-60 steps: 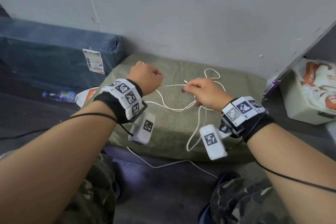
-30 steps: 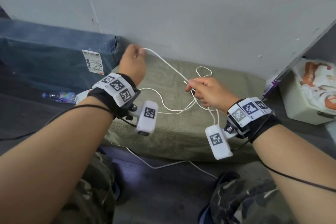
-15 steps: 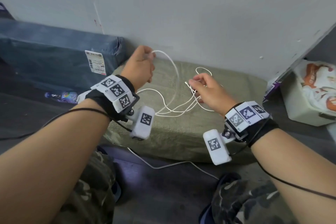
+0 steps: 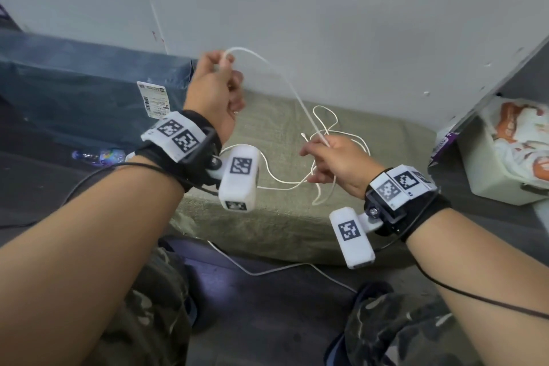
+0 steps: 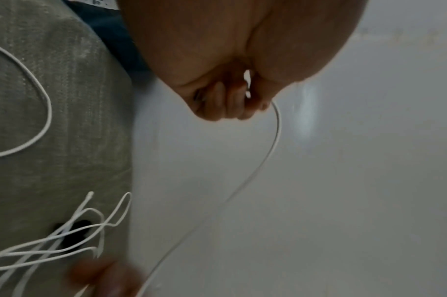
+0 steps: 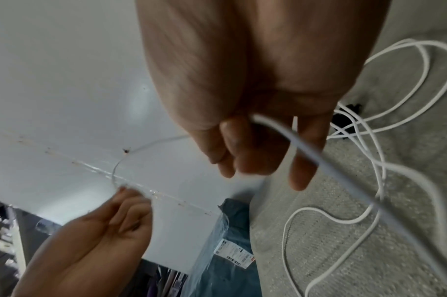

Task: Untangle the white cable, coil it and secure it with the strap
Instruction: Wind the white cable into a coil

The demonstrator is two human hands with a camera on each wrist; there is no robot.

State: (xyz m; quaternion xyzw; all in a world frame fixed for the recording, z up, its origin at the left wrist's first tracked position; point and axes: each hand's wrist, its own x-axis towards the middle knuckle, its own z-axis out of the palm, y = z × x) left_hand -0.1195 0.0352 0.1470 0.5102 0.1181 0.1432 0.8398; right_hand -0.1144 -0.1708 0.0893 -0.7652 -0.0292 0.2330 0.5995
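Note:
A thin white cable point(image 4: 285, 89) arcs between my two raised hands above an olive cushion point(image 4: 267, 217). My left hand point(image 4: 218, 85) pinches the cable's upper bend near the grey wall; the left wrist view shows its fingers point(image 5: 232, 104) curled round the cable point(image 5: 265, 156). My right hand point(image 4: 329, 154) grips the cable lower down, with loops point(image 4: 323, 187) hanging below it. In the right wrist view the cable point(image 6: 319, 160) runs out of my curled fingers point(image 6: 230, 144). More tangled loops point(image 6: 369, 140) lie on the cushion around a small black strap point(image 6: 344, 118), also visible as a dark piece point(image 5: 75, 235) under the strands.
A grey wall point(image 4: 326, 24) stands right behind the cushion. A blue wrapped parcel point(image 4: 74, 92) with a shipping label lies at left, a plastic bottle point(image 4: 98, 156) in front of it. At right sits a white bin point(image 4: 505, 157) with printed fabric. Another white cord point(image 4: 282, 269) crosses the floor.
My left hand has lifted the cable up and to the left, then held it high near the wall. The right hand stayed over the cushion gripping its part, and the span between them now arcs.

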